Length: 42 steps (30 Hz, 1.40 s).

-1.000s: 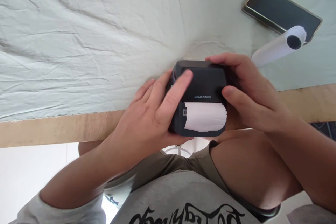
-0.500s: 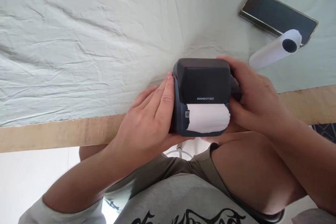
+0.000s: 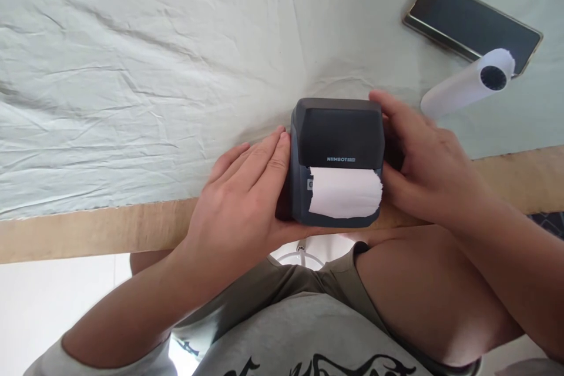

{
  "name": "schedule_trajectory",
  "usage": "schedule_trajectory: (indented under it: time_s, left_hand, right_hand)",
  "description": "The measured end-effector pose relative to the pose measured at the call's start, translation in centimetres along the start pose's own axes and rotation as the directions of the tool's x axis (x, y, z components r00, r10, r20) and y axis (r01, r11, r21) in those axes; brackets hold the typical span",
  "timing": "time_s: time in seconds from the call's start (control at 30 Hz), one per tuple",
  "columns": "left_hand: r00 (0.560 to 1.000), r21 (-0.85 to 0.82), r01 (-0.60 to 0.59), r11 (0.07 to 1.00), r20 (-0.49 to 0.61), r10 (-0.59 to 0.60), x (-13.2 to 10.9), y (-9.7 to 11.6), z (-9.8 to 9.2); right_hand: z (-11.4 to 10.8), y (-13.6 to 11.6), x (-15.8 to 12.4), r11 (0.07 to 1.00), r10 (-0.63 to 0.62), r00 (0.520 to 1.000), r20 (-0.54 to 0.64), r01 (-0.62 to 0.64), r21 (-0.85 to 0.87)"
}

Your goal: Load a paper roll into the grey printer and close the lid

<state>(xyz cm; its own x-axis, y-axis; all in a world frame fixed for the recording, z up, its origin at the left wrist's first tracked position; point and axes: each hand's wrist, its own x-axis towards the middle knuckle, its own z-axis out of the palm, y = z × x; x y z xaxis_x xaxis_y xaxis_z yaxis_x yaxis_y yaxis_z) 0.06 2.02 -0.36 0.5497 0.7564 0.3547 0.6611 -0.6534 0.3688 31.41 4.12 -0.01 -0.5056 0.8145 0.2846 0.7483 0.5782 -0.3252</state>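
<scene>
NIIMBOT across the black printer [image 3: 339,132]
Smaller characters beside that name are illegible; dark script on the shirt [image 3: 304,323] is cut off.

The head view looked steeply down from just above the wearer, near enough that the Niimbot printer [image 3: 338,138] loomed large slightly right of centre. It faced forward, from the T-shirt [image 3: 304,326] nearer than the printer to the wrinkled tablecloth [image 3: 198,53] beyond it.
</scene>
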Motion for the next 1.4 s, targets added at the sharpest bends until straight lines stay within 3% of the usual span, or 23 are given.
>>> schedule_trajectory:
  time_s: [0.17, 0.43, 0.57, 0.7, 0.8, 0.9, 0.97, 1.03, 1.07, 1.13, 1.27, 1.4]
  left_hand:
    - [1.000, -0.023, -0.002, 1.000, -0.008, 0.002, 0.4, 0.0, -0.2]
    - [1.000, -0.020, 0.010, 1.000, -0.008, -0.010, 0.2, -0.1, 0.2]
    - [0.997, -0.052, 0.070, 0.996, 0.044, -0.068, 0.1, -0.1, -0.3]
    - [0.982, -0.199, 0.154, 0.968, 0.136, -0.128, 0.1, -0.3, -0.7]
    - [0.971, -0.278, 0.234, 0.932, 0.117, -0.209, -0.4, -0.3, -0.2]
    - [0.962, -0.463, 0.224, 0.857, -0.038, -0.272, -0.8, -0.3, 0.1]
    - [0.952, -0.689, 0.156, 0.708, -0.086, -0.294, -0.7, -0.5, -0.2]
    - [0.976, -0.848, 0.079, 0.523, -0.040, -0.212, -0.3, -0.8, -0.6]
    - [0.962, -0.887, 0.098, 0.452, -0.032, -0.272, 0.0, -0.9, -0.9]
    - [0.961, -0.902, 0.082, 0.424, -0.041, -0.272, 0.4, -1.1, -1.2]
    - [0.930, -0.898, 0.190, 0.397, 0.034, -0.367, 0.7, -0.7, -1.6]
    - [0.910, -0.889, 0.195, 0.414, 0.007, -0.414, 0.7, -0.1, -1.6]
  right_hand:
    - [0.1, 0.1, 0.1, 1.000, -0.026, 0.999, 0.020, 0.026, 0.010]
    - [0.5, 0.5, -0.1, 0.998, 0.039, 0.999, 0.038, -0.041, 0.049]
    - [0.4, -0.1, -0.1, 0.988, 0.089, 0.994, 0.057, -0.095, 0.120]
    - [-0.4, -0.2, -0.4, 0.930, 0.208, 0.976, 0.067, -0.219, 0.294]
    - [-1.1, 0.1, -0.5, 0.937, 0.188, 0.982, 0.004, -0.181, 0.297]
    - [-1.2, 0.1, -0.4, 0.964, 0.145, 0.988, -0.047, -0.130, 0.233]
    - [-1.1, -0.3, -0.2, 0.966, 0.159, 0.983, -0.096, -0.135, 0.219]
    - [-0.9, -0.7, -0.1, 0.964, 0.184, 0.973, -0.142, -0.150, 0.221]
    - [-0.9, -0.9, 0.0, 0.960, 0.196, 0.968, -0.155, -0.158, 0.230]
    - [-1.0, -1.2, 0.1, 0.951, 0.211, 0.965, -0.156, -0.166, 0.262]
    - [-1.7, -1.8, 0.4, 0.934, 0.247, 0.951, -0.186, -0.183, 0.306]
    - [-2.1, -3.1, 1.4, 0.903, 0.367, 0.899, -0.237, -0.284, 0.323]
